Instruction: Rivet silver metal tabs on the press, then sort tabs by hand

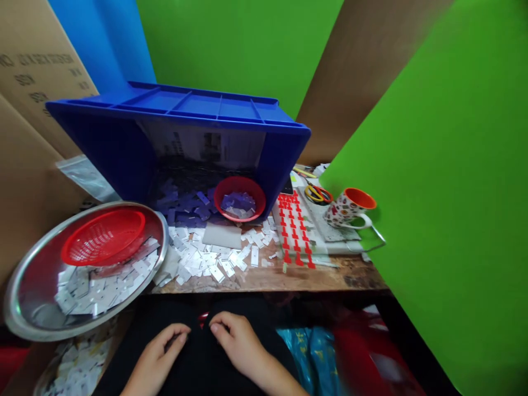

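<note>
My left hand (160,352) is above my dark-clothed lap, its thumb and forefinger curled toward each other. To its right, my right hand (239,341) is closed too, thumb against the bent fingers. The two hands are a short gap apart. A small shiny red bit (203,318) shows between them, close to the right fingertips; I cannot tell whether either hand holds it. Just beyond the hands, many small flat white metal plates (202,258) lie loose near the table's front edge. A grey-white flat block (221,235) sits among them.
A blue crate (181,113) lies on its side, with a red bowl (240,184) of plates inside. Left, a steel basin (165,242) holds a red strainer (105,236). Right are red clip-like pieces (295,231) in rows, scissors (314,193) and a mug (346,212). Green panels (454,192) flank the table.
</note>
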Available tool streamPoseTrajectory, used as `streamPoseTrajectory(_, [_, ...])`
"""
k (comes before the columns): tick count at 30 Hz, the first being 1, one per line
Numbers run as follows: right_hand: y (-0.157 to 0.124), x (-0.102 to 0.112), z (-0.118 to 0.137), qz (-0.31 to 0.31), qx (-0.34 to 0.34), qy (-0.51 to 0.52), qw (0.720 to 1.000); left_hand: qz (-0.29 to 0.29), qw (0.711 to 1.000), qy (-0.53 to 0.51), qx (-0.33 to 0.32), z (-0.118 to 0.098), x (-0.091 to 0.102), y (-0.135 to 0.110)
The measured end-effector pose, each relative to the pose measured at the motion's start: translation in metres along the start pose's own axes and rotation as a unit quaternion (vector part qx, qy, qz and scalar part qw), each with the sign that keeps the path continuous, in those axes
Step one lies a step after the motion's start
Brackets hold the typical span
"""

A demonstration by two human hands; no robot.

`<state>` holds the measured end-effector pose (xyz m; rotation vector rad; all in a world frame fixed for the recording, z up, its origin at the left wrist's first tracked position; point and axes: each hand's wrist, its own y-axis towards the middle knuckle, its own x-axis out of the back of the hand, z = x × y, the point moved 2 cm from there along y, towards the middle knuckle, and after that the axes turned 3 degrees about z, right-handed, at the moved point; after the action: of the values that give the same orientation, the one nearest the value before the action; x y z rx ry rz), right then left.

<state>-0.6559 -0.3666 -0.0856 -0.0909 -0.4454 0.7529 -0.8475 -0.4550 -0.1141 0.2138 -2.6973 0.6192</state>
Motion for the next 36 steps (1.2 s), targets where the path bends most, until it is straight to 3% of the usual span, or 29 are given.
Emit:
streamPoseTrajectory(5, [0.042,0.015,0.021,0.016,0.021,-0.002,1.000,-0.025,0.996,-0.080,0.028,-0.014,0.006,0.018])
streamPoseTrajectory(8, [0.072,0.024,0.041,0.009,0.041,-0.107,0.993,-0.009,0.992,-0.117,0.055,-0.028,0.016,0.030])
streamPoseTrajectory(11, [0.100,0.029,0.056,-0.019,0.054,-0.248,0.967,0.019,0.982,-0.172,0.076,-0.042,0.028,0.043])
streamPoseTrajectory(14, [0.120,0.024,0.053,-0.014,0.059,-0.341,0.938,-0.012,0.973,-0.216,0.076,-0.048,0.037,0.061])
streamPoseTrajectory(16, [0.126,0.019,0.044,-0.009,0.055,-0.356,0.933,-0.025,0.970,-0.226,0.087,-0.045,0.039,0.073])
streamPoseTrajectory(20, [0.129,0.015,0.031,-0.042,0.034,-0.308,0.950,0.004,0.961,-0.249,0.122,-0.032,0.038,0.088])
streamPoseTrajectory(23, [0.131,0.020,0.034,-0.061,0.009,-0.274,0.960,0.023,0.957,-0.258,0.128,-0.028,0.039,0.090])
streamPoseTrajectory(28, [0.137,0.042,0.048,-0.071,-0.007,-0.245,0.967,0.015,0.968,-0.230,0.100,-0.035,0.042,0.082])
streamPoseTrajectory(31, [0.130,0.058,0.046,-0.097,-0.029,-0.213,0.972,0.056,0.969,-0.224,0.090,-0.043,0.035,0.071])
streamPoseTrajectory(34, [0.108,0.061,0.039,-0.145,-0.045,-0.129,0.980,0.119,0.943,-0.273,0.145,-0.050,0.019,0.058])
streamPoseTrajectory(36, [0.089,0.048,0.035,-0.144,-0.048,-0.035,0.988,0.142,0.906,-0.358,0.176,-0.054,0.007,0.052])
